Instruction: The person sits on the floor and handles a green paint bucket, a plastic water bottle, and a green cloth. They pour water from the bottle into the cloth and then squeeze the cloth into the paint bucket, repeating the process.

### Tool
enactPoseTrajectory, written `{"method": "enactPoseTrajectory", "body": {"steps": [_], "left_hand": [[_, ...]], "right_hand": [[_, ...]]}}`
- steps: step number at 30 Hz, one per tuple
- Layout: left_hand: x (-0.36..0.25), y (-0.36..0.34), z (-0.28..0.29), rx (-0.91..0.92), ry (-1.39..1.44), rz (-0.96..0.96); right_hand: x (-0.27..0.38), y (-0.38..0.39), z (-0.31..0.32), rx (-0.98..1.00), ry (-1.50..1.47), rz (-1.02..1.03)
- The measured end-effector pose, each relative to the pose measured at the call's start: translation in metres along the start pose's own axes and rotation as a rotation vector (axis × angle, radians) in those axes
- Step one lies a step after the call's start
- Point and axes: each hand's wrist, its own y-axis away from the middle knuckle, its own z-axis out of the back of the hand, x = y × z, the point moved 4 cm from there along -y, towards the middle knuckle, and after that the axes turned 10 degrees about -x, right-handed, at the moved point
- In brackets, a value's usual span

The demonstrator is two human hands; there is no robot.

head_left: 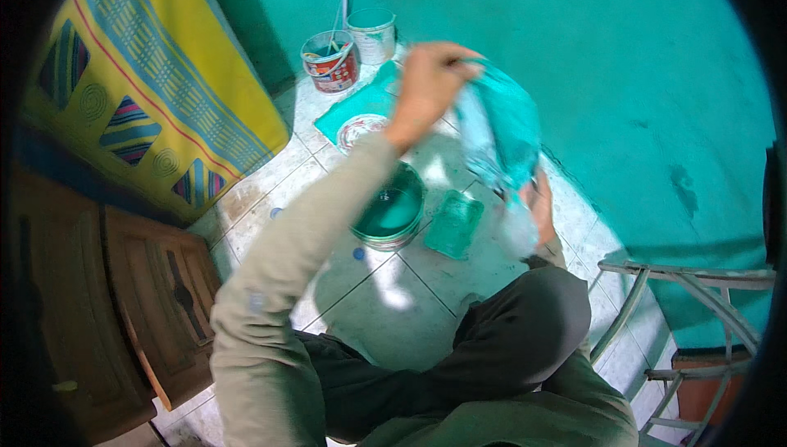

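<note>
Tiled floor (348, 303), three buckets (387, 244), left fingers (459, 53) pinching, right fingers (543, 188) gripping one plastic bag (518, 123)

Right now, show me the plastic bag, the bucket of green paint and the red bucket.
Plastic bag (515, 123): head view, on its blurred teal side.
Bucket of green paint (390, 242): head view, on its near rim.
Red bucket (334, 79): head view, on its outer wall.
</note>
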Motion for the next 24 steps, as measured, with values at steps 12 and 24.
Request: {"method": "enactPoseTrajectory", "body": {"steps": [12, 24], "left_hand": [[0.009, 0.023, -0.015, -0.238, 0.236, 0.106], [0.023, 0.050, -0.023, -0.299, 0.367, 0.216]], "right_hand": [[0.011, -0.101, 0.068, 0.390, 0.067, 0.082], [0.004, -0.052, 0.039, 0.352, 0.013, 0.061]]}}
